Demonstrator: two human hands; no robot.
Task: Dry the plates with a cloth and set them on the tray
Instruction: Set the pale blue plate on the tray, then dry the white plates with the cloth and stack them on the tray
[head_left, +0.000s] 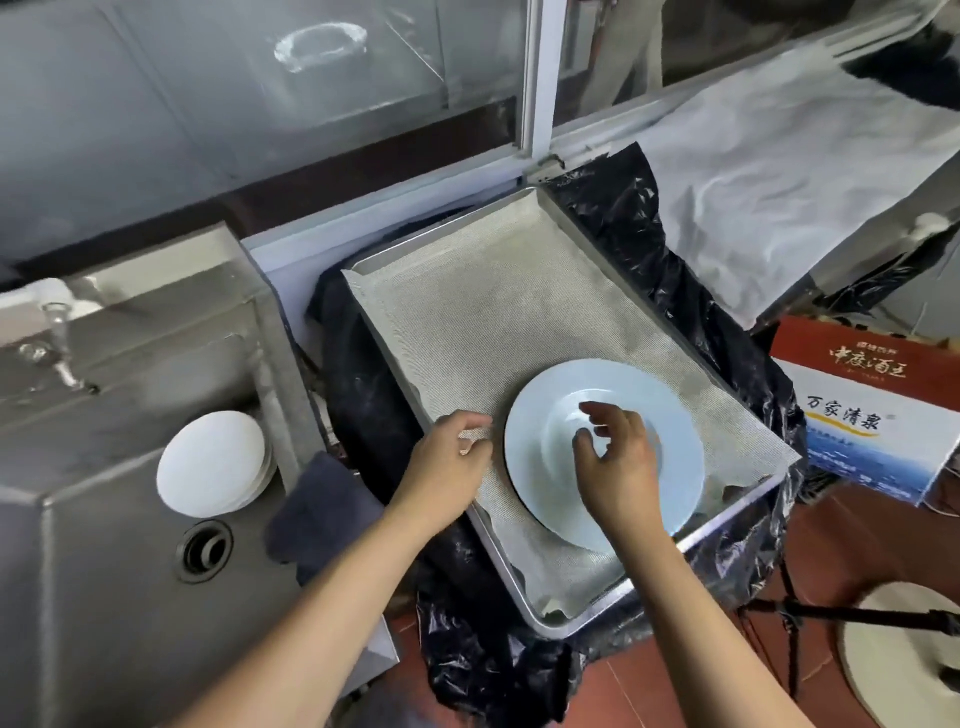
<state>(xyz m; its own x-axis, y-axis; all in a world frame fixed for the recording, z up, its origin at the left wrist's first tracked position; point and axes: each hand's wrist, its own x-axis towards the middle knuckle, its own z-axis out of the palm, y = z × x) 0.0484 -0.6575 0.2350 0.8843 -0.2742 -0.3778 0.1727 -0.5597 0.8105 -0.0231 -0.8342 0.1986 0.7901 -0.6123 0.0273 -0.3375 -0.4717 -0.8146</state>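
Observation:
A pale blue plate (670, 436) lies flat in the near right part of a steel tray (639, 270) lined with a grey mesh mat (493, 322). My right hand (618, 457) hovers over the plate's middle with its fingers spread and nothing in it. My left hand (452, 457) pinches the mat's edge at the tray's left rim, just left of the plate. A stack of white plates (213, 462) leans in the steel sink (130, 597) on the left. A dark cloth (322, 514) hangs over the sink's right edge.
The tray rests on something wrapped in black plastic film (727, 332). A red and white printed box (872, 405) stands to the right, and a round white stool (904, 660) sits on the red floor. A tap (57, 343) is at the sink's back left, and a window is behind.

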